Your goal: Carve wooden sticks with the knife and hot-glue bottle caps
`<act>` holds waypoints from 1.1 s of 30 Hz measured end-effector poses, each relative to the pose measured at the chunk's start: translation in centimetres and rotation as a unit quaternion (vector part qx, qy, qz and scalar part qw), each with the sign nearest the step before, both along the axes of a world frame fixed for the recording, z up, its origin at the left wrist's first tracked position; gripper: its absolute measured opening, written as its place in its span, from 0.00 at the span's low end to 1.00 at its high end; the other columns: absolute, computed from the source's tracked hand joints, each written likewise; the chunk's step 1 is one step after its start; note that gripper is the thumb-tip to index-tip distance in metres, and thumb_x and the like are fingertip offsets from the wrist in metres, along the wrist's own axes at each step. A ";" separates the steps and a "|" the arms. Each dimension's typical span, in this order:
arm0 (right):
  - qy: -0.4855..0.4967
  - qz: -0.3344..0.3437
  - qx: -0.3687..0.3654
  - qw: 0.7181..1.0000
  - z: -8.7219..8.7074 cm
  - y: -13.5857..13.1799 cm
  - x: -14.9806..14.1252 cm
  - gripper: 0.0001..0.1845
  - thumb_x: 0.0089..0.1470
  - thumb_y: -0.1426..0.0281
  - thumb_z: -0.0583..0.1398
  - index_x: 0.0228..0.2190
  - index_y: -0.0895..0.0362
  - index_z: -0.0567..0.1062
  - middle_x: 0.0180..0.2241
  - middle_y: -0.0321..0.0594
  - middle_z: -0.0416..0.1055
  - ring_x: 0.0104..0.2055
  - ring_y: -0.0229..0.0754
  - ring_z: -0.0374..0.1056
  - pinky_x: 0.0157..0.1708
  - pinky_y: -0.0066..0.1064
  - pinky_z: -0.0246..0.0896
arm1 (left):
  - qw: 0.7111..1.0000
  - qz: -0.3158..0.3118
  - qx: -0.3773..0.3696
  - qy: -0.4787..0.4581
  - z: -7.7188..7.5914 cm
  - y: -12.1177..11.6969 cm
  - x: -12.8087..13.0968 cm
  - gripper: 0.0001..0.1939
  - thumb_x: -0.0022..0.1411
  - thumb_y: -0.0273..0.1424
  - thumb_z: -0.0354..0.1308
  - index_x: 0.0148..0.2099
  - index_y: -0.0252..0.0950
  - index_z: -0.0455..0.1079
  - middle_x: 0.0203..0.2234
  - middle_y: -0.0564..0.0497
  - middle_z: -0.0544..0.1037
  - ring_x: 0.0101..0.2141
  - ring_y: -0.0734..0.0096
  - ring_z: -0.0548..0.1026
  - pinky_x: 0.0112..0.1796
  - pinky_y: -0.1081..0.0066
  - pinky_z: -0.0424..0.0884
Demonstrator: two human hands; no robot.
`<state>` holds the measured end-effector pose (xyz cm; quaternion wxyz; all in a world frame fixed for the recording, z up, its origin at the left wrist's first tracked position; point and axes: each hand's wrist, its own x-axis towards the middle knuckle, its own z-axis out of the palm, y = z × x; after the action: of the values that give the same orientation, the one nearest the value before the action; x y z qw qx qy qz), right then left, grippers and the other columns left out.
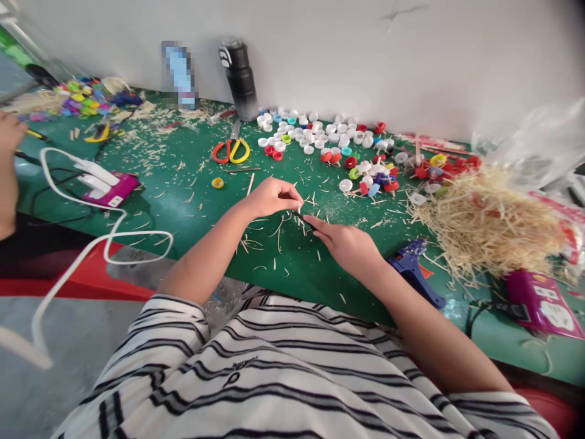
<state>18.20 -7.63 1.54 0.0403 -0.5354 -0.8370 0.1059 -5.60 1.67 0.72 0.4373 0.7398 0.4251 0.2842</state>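
Note:
My left hand (274,196) hovers over the green table (183,183), its fingertips pinched on a thin wooden stick. My right hand (345,244) meets it from the right, fingers closed around a small dark tool (304,218) whose tip touches the stick. Wood splinters lie scattered under both hands. A heap of pale wooden sticks (484,225) sits to the right of my right hand. A blue glue gun (414,268) lies just beside my right wrist.
Several white, red and coloured bottle caps (329,143) spread across the far side. Orange-and-yellow scissors (231,149), a black bottle (240,79), a purple power strip (112,189) with a white cable, another purple strip (543,302). Another person's arm (9,171) at the left edge.

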 end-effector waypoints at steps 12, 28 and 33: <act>-0.019 0.002 -0.009 1.000 0.8 -0.6 0.6 0.25 0.70 0.59 0.48 0.66 0.35 0.62 0.36 0.36 0.81 0.31 0.42 0.74 0.28 0.28 0.58 | 1.000 -0.013 0.008 0.004 0.1 -0.2 0.1 0.08 0.57 0.34 0.66 0.37 0.35 0.79 0.32 0.47 0.83 0.32 0.72 0.78 0.37 0.67 0.74; -0.038 -0.007 -0.005 0.999 0.1 -0.2 -0.5 0.25 0.70 0.58 0.48 0.65 0.31 0.62 0.34 0.34 0.80 0.31 0.42 0.73 0.26 0.29 0.55 | 0.999 -0.005 0.030 0.008 -0.2 -0.1 -0.1 0.09 0.56 0.36 0.66 0.36 0.36 0.80 0.32 0.47 0.84 0.32 0.70 0.79 0.37 0.66 0.74; -0.047 -0.003 -0.018 0.999 0.6 -0.4 0.1 0.25 0.70 0.57 0.48 0.65 0.32 0.62 0.34 0.34 0.81 0.31 0.42 0.73 0.27 0.29 0.56 | 1.000 0.001 0.029 0.006 -0.8 0.3 -0.4 0.10 0.55 0.37 0.68 0.36 0.36 0.80 0.32 0.47 0.83 0.32 0.70 0.79 0.37 0.66 0.74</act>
<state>18.31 -8.08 2.17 -0.0081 -0.5432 -0.8341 0.0952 -6.02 1.96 -0.06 0.4128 0.7537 0.4198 0.2922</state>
